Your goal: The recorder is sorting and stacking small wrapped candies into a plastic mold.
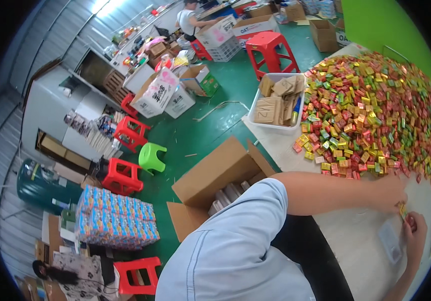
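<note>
My left hand [390, 194] reaches across the pale tabletop [348, 236], its fingers bent down and partly hidden from view. Just below it is my right hand [415, 235], with thumb and fingers drawn together. A small yellow wrapped block [402, 210] shows between the two hands, touched by fingertips of both. Beside the right hand lies a clear rectangular plastic box [390, 242] on the table. Beyond my left forearm spreads a large heap of small shiny wrapped blocks [371, 115] in red, yellow, green and orange.
A white plastic bin [274, 128] of brown paper packets stands at the table's left edge. Left of my arm is an open cardboard box [215, 173] with packs inside. Red stools [270, 50], stacked colourful packages [117, 218] and two other people are farther off.
</note>
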The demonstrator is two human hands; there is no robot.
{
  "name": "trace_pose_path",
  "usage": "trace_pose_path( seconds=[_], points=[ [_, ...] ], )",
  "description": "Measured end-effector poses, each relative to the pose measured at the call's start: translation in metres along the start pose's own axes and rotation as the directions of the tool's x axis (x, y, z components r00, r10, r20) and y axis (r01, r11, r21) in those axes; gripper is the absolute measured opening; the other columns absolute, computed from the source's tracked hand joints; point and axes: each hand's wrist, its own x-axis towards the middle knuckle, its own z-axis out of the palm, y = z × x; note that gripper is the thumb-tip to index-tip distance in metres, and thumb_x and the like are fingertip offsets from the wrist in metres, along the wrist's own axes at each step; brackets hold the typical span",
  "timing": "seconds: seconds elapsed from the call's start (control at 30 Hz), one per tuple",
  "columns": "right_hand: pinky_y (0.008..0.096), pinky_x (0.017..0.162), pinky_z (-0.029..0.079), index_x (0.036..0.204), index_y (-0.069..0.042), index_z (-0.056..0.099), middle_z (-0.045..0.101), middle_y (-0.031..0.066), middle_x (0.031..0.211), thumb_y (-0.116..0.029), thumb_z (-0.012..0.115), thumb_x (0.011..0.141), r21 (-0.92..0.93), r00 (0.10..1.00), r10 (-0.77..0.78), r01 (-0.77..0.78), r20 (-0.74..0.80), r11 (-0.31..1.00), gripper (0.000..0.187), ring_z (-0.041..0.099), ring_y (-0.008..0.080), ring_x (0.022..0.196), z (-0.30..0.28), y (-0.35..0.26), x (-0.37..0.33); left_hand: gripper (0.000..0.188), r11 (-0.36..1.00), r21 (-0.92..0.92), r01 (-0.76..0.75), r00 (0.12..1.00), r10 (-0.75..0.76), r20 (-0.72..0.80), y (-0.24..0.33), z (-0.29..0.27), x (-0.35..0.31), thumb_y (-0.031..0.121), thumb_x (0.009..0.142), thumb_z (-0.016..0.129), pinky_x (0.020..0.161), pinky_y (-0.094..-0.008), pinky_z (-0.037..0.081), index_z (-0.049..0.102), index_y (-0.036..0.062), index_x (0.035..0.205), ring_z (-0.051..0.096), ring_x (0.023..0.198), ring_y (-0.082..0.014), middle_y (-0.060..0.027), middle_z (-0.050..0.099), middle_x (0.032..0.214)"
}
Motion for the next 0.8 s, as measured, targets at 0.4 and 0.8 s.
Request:
trace_pose_path(
  seconds=[0.4, 0.8],
  points=[
    [0.0267, 0.078, 0.046, 0.116, 0.002, 0.063, 0.058, 0.0035, 0.094, 0.006, 0.066, 0.091, 0.005, 1.000, 0.006, -0.006, 0.003, 1.000, 0.026, 0.052, 0.0132, 0.082, 0.001, 0.003, 0.008, 0.036, 0.989, 0.135, 0.053, 0.998, -0.047, -0.050, 0.003, 0.009, 0.005, 0.047, 0.087, 0.076, 0.090, -0.0584, 0.047, 0.082, 0.0168, 0.105, 0.063, 0.103, -0.0423, -0.0231, 0.062, 0.116],
    [0.0389, 0.077, 0.049, 0.109, -0.006, 0.076, 0.061, 0.0108, 0.084, -0.021, 0.081, 0.088, -0.296, 0.984, -0.149, 0.114, -0.100, 0.948, 0.026, 0.060, 0.0279, 0.082, 0.011, -0.055, 0.012, 0.018, 0.990, 0.139, 0.034, 0.999, -0.032, -0.018, -0.002, -0.012, -0.005, 0.029, 0.081, 0.076, 0.075, -0.0531, 0.052, 0.080, 0.0148, 0.090, 0.069, 0.083, -0.0352, -0.0131, 0.072, 0.079]
  ],
)
